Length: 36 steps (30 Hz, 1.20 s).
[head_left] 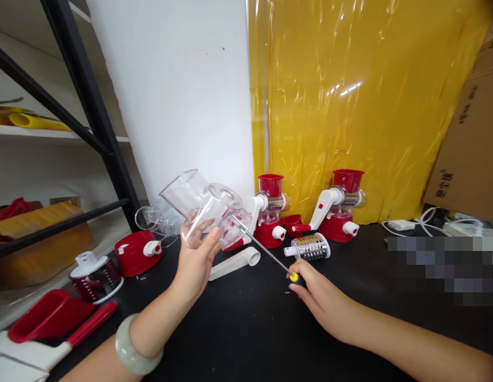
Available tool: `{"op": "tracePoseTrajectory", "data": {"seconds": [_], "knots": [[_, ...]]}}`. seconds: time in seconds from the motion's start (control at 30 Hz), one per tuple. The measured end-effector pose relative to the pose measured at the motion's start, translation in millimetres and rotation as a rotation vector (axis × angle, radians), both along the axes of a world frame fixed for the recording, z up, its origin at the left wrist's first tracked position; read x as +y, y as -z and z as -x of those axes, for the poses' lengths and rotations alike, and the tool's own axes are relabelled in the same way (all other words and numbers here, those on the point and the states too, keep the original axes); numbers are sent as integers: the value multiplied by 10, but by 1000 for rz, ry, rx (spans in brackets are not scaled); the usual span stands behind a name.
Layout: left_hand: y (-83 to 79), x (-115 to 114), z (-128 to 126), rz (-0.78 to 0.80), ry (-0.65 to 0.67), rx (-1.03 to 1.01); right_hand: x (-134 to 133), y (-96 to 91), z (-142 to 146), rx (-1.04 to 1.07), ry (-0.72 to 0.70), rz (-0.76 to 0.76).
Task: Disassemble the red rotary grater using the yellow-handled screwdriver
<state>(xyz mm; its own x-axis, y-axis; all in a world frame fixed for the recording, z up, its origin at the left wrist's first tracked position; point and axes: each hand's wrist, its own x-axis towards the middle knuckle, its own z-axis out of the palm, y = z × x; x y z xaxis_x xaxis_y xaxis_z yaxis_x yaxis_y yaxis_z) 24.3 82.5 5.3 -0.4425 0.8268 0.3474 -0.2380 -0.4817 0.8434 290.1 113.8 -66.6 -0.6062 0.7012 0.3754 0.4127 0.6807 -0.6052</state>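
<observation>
Head view: clear housing [217, 208], clasped in your left hand [196, 257]; screwdriver [266, 251], clamped in your right hand [324, 300], long axis slanting up-left toward the housing.

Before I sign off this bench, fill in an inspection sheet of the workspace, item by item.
Surface: black tabletop, with a few small specks on it.
Job's things: transparent housing, held tilted above the tabletop; screwdriver, shaft reaching the housing; tip contact cannot be told.
Clutter: white crank arm, perforated drum lying on its side, two assembled drum graters, red base at left.
Grips: left grip holds the housing; right grip holds the screwdriver by its handle.
Cables: white cables at the back right.
Surroundings: black-framed shelving at left, white wall, yellow film behind, cardboard box at right.
</observation>
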Motion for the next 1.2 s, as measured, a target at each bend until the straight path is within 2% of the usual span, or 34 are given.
{"op": "tracePoseTrajectory", "data": {"seconds": [0.2, 0.33, 0.43, 0.6, 0.77, 0.9, 1.03, 1.2], "knots": [[6, -28, -25, -40, 12, 1, 131, 60, 21, 89, 43, -127], [9, -37, -29, -74, 8, 12, 148, 46, 25, 123, 108, -55], [29, -17, -13, -71, -9, 34, 175, 85, 26, 146, 98, -34], [54, -6, -10, -90, -8, 53, 219, 153, 25, -8, 111, 33], [38, -14, -18, -105, -12, 50, 170, 68, -9, -113, 194, -61], [33, -8, -11, -149, -21, 57, 100, 1, -61, -107, 120, -63], [32, -9, -3, -163, -49, 97, 109, 42, -81, -92, 42, -97], [6, -4, 26, -158, -100, 86, 256, 118, -81, 8, 81, -225]]}}
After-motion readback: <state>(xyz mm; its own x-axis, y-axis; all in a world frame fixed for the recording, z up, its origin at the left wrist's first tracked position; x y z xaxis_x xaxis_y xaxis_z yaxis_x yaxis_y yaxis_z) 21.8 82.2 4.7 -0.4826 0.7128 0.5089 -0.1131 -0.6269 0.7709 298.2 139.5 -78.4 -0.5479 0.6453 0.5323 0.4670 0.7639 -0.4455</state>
